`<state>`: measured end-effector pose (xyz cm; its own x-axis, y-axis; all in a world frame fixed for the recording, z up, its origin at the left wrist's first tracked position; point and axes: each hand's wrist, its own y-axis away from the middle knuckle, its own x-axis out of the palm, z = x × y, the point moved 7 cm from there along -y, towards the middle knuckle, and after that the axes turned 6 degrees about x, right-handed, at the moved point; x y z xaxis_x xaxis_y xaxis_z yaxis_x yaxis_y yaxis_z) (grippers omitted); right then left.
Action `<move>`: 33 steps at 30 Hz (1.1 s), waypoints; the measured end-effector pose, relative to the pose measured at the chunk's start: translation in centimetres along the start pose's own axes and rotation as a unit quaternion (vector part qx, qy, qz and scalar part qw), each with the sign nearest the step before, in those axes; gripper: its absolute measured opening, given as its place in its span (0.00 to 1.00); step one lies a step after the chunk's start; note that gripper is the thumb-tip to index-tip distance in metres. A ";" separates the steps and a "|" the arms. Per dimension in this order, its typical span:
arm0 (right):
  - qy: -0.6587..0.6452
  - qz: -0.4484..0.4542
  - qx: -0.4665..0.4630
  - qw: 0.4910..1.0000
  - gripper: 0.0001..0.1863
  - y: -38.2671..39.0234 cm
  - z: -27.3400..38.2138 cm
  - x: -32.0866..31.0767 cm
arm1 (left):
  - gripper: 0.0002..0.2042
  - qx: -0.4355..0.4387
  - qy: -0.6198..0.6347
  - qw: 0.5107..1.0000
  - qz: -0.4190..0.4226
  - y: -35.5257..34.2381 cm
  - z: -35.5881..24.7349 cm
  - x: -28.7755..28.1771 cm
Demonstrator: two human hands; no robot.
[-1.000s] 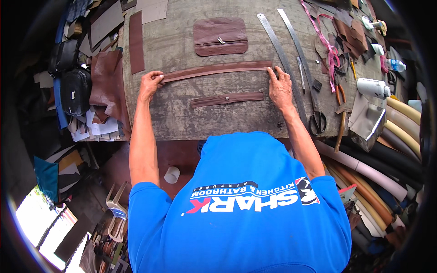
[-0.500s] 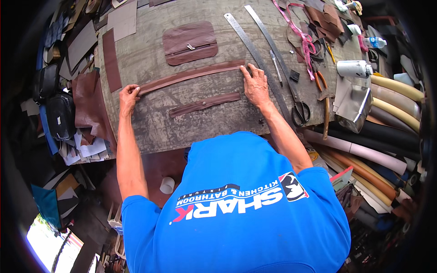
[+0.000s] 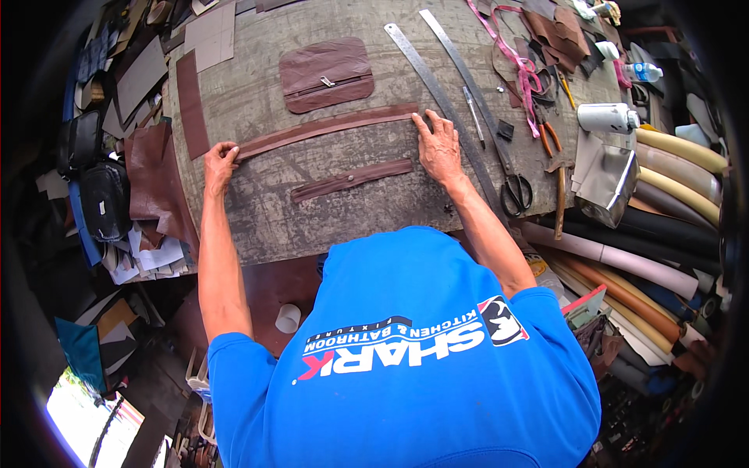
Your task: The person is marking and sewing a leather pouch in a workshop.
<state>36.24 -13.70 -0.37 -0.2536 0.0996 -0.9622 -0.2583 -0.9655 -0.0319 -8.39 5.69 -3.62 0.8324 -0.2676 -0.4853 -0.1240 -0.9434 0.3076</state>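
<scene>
Rolls of sheet material [image 3: 612,257] lie right of the worn tabletop [image 3: 257,226]; long brown leather strip [image 3: 328,130] runs nearly crosswise on it, right end angled farther away; left hand [image 3: 220,165] pinched on its left end; right hand [image 3: 441,150] at its right end, fingers slightly apart, grip cannot be told; shorter zipper strip [image 3: 367,175] on the near side.

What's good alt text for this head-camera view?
A person's left hand pinches one end of a long, brown leather-like strip while the right hand touches the other, on a scuffed workbench. A shorter brown strip lies nearer the person; a zippered brown panel lies beyond.
</scene>
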 end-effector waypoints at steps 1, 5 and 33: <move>0.001 0.000 0.000 1.000 0.28 0.0 0.0 0.0 | 0.09 -0.003 0.001 1.000 0.001 0.1 0.1 0.0; -0.081 -0.028 0.023 0.996 0.28 0.0 -0.6 -0.7 | 0.12 -0.025 0.003 1.000 -0.012 0.2 0.2 -0.2; -0.145 -0.034 -0.141 0.979 0.08 1.2 5.8 -3.7 | 0.09 0.391 -0.230 0.891 -0.027 11.8 -13.9 11.4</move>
<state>31.45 -13.80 4.75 -0.5087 0.1896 -0.8398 -0.0255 -0.9783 -0.2054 7.17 -5.81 5.86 0.5618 -0.1008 -0.8211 -0.5787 -0.7571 -0.3030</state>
